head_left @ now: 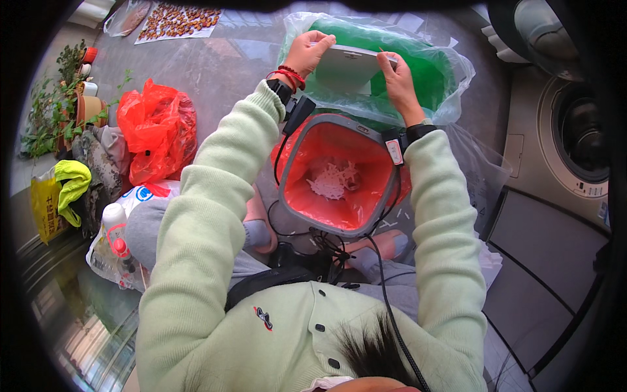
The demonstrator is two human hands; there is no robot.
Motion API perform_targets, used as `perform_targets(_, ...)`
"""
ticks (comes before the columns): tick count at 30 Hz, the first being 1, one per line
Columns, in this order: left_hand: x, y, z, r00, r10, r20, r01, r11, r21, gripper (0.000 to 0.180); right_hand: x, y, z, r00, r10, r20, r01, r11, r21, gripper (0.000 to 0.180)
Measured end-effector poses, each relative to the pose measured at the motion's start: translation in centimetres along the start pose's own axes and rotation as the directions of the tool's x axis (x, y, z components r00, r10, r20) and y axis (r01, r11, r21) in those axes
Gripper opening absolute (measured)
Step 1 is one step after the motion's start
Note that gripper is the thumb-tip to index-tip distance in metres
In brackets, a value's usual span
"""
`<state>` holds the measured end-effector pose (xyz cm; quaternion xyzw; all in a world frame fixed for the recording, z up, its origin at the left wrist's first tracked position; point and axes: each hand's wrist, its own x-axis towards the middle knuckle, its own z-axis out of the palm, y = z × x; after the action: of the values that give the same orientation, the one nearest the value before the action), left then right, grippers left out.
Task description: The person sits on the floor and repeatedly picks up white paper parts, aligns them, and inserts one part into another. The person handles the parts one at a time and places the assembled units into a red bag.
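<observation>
My left hand grips the left end of a flat, pale grey-white panel, thumb along its upper edge. My right hand pinches the panel's upper right corner. I cannot make out whether it is a sheet, a lid or a thin box. Both hands hold it up over a green tub lined with a clear plastic bag. Nearer to me, between my feet, stands a grey-rimmed bin with a red bag inside. White shreds lie at its bottom.
To the left are a crumpled red plastic bag, potted plants and a white bottle. Brown pieces lie on a sheet at the far left. A front-loading washing machine stands right. A black cable hangs before me.
</observation>
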<state>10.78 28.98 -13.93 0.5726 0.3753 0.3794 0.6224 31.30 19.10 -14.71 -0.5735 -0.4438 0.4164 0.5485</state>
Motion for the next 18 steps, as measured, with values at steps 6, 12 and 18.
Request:
perform_targets(6, 0.2, -0.5, -0.4, 0.999, 0.032, 0.02, -0.033, 0.999, 0.022, 0.024, 0.6, 0.1, -1.3, 0.983, -0.157, 0.099, 0.177, 0.953, -0.246, 0.025)
perform_targets(12, 0.5, -0.6, -0.6, 0.999, 0.013, 0.042, -0.013, 1.0, 0.013, 0.026, 0.6, -0.5, -1.1, 0.99, -0.131, 0.06, 0.144, 0.92, -0.366, 0.021)
perform_targets(18, 0.1, 2.7, -0.1, 0.997, -0.066, 0.051, 0.079, 0.95, -0.302, 0.048, -0.1, -6.1, -3.4, 0.965, -0.24, 0.104, 0.261, 0.885, -0.385, 0.023)
